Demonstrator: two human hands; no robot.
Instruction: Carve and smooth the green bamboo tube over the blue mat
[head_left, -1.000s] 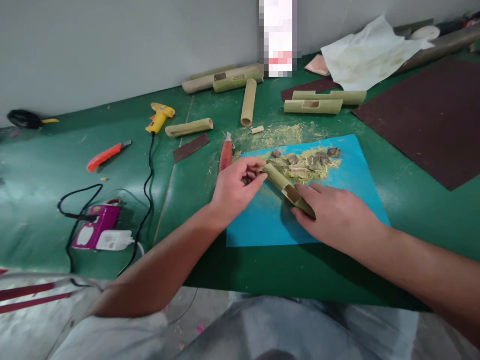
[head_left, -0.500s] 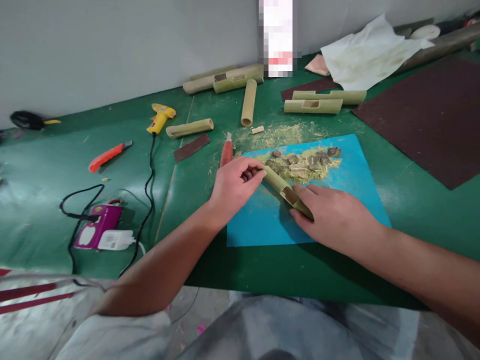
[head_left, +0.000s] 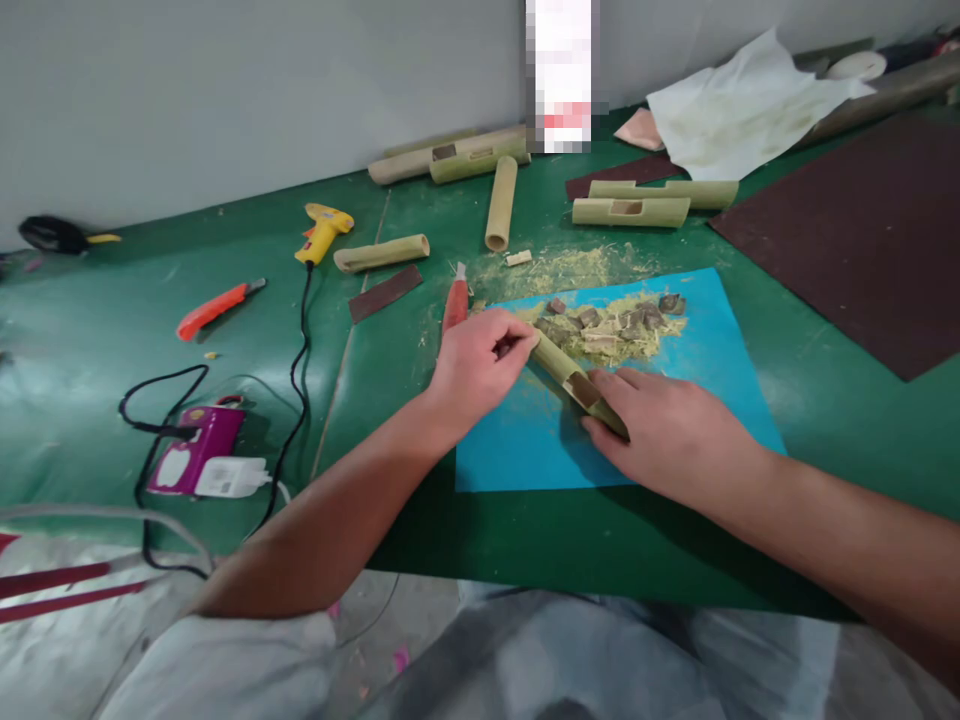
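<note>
A bamboo tube [head_left: 556, 363] with a cut-out slot is held at a slant over a blue sheet [head_left: 525, 450]. My left hand [head_left: 484, 365] pinches its upper left end between thumb and curled fingers. Around the lower right end, beside the slot, my right hand [head_left: 660, 420] is wrapped with thumb below and fingers above. Bamboo chips and shavings [head_left: 600, 335] are heaped on the sheet just behind the tube. A red-handled knife [head_left: 456, 300] lies beyond my left hand, its lower part hidden by that hand.
More bamboo tubes [head_left: 630, 212] lie toward the back. On the left are an orange cutter [head_left: 214, 312], a yellow glue gun [head_left: 322, 235] and a purple power box [head_left: 196, 450] with cables. Dark brown sheet [head_left: 862, 240] and white cloth [head_left: 750, 110] are at right.
The whole view has shifted slightly. Both hands keep their hold on the bamboo tube, with hardly any movement.
</note>
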